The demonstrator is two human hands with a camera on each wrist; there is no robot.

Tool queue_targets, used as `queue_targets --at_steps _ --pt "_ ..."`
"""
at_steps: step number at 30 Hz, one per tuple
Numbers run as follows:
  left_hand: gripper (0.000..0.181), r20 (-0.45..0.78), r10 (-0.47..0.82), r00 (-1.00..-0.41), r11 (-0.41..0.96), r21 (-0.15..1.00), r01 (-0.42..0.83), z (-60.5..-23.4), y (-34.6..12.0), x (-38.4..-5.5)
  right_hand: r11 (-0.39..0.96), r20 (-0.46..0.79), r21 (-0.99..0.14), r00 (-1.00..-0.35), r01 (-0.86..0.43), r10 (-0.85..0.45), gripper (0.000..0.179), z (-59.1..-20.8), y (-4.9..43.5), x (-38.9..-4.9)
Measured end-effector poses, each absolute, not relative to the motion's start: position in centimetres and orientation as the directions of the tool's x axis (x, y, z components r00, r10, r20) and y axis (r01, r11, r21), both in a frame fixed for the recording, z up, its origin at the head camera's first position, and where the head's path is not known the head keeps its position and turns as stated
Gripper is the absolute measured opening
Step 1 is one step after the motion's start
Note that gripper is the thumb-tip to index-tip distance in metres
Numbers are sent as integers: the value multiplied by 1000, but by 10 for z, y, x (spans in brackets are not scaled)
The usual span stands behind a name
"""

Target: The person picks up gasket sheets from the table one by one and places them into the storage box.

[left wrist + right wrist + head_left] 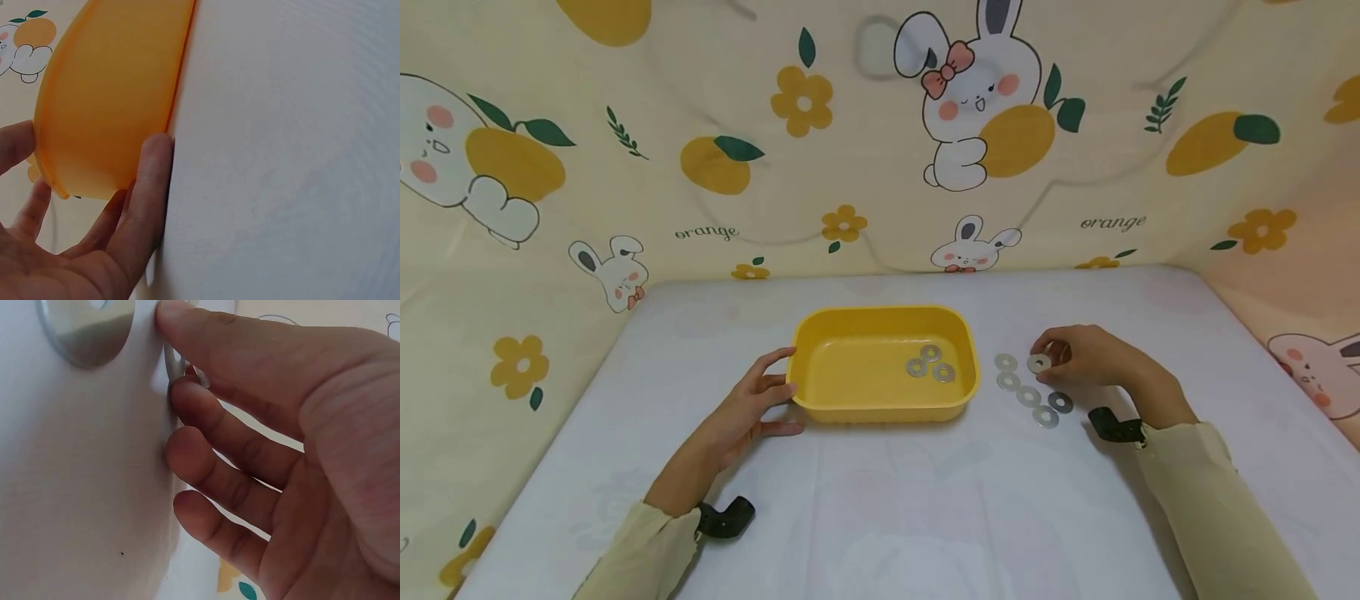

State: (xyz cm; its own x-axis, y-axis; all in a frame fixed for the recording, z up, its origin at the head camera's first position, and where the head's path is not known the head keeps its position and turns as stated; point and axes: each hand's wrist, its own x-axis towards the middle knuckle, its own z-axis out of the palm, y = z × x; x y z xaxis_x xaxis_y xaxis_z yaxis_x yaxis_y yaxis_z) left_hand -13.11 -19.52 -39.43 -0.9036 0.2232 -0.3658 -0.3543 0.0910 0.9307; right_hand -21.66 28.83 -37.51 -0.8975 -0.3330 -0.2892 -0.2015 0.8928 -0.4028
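Note:
At the left end of a yellow plastic tray (850, 414), my left hand (741, 421) touches the rim and outer wall with spread fingers. In the left wrist view the tray's orange-looking wall (112, 94) rises beside the fingertips. Three flat metal washers, one of them this washer (917, 367), lie inside toward the tray's right end. Right of the tray, my right hand (1093, 357) pinches a washer (1034, 362) between thumb and fingers, close over the table. The right wrist view shows that washer (172, 362) edge-on, partly hidden by the thumb.
Several loose washers lie between tray and right hand, including a pale washer (1028, 396) and a darker washer (1060, 395). A white cloth covers the table (880, 500). Behind it hangs a cream curtain (865, 150) printed with rabbits and oranges.

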Motion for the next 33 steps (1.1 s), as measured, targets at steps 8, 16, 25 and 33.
queue_targets --at_steps 8,16,25,33 --pt "61 -369 219 -903 86 929 -359 -394 -195 -131 884 -318 -414 -876 -216 -363 38 -377 290 -217" --pt "62 -365 228 -903 76 931 -357 -394 -196 -130 876 -309 -427 -874 -225 -375 35 -376 291 -219" --pt "62 -366 221 -904 80 931 -357 -393 -195 -131 880 -290 -413 -882 -235 -372 35 -376 292 -219" --pt "62 -359 231 -904 78 933 -351 -393 -195 -129 872 -293 -433 -879 -229 -376 36 -376 292 -218"
